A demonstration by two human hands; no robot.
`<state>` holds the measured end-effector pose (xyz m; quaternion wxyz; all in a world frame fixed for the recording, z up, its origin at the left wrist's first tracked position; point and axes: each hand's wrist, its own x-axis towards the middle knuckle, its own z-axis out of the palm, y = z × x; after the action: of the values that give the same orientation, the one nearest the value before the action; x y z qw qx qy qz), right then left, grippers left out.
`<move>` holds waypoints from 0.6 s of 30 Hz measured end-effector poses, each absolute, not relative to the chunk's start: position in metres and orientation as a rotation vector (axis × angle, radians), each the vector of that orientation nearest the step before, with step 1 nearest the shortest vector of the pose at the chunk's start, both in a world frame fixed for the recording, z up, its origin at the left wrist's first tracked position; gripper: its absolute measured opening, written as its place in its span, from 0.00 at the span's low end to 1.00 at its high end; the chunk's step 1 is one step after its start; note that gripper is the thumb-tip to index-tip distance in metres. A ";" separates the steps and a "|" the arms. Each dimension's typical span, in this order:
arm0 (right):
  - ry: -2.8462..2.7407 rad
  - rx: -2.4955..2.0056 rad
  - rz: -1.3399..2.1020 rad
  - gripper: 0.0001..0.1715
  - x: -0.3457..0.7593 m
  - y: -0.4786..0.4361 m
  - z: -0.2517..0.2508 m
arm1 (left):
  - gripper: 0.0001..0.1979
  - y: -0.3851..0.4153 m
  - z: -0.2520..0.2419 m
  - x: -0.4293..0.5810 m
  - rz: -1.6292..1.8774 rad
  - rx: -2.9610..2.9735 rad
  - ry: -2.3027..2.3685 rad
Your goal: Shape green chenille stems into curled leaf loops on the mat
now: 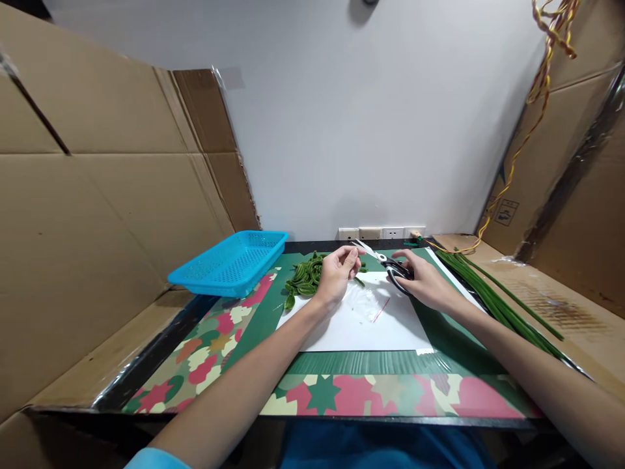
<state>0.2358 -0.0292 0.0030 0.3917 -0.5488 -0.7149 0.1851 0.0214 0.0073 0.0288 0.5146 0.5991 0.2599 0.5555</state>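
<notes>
My left hand [336, 272] is curled, its fingertips pinched on a short green piece that I can barely see, beside a pile of curled green pieces [305, 276]. My right hand [424, 279] grips the black handles of a pair of scissors [385, 262], whose silver blades point up and left toward my left hand. Both hands hover over a white sheet [371, 326] lying on a green mat. A small clear plastic bag with a red strip [368, 304] lies on the sheet between my hands.
A blue perforated basket [229, 262] stands at the left, partly on cardboard. Long green stems [498, 299] lie along the right side. Cardboard walls [97, 215] flank both sides. Wall sockets [381, 232] sit at the table's back edge, with yellow-red wire [532, 98] hanging at the right.
</notes>
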 end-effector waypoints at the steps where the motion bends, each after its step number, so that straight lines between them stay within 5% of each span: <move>1: -1.868 -1.424 0.392 0.23 0.240 -0.028 0.002 | 0.20 0.008 0.029 0.021 1.324 1.428 0.622; 18: -2.233 -1.585 0.275 0.26 0.258 -0.027 0.004 | 0.18 0.011 0.029 0.012 1.295 1.306 0.758</move>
<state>0.2582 -0.0266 0.0045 0.1935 -0.5649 -0.7962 0.0980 0.0123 0.0115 0.0291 0.5447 0.5506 0.3194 0.5460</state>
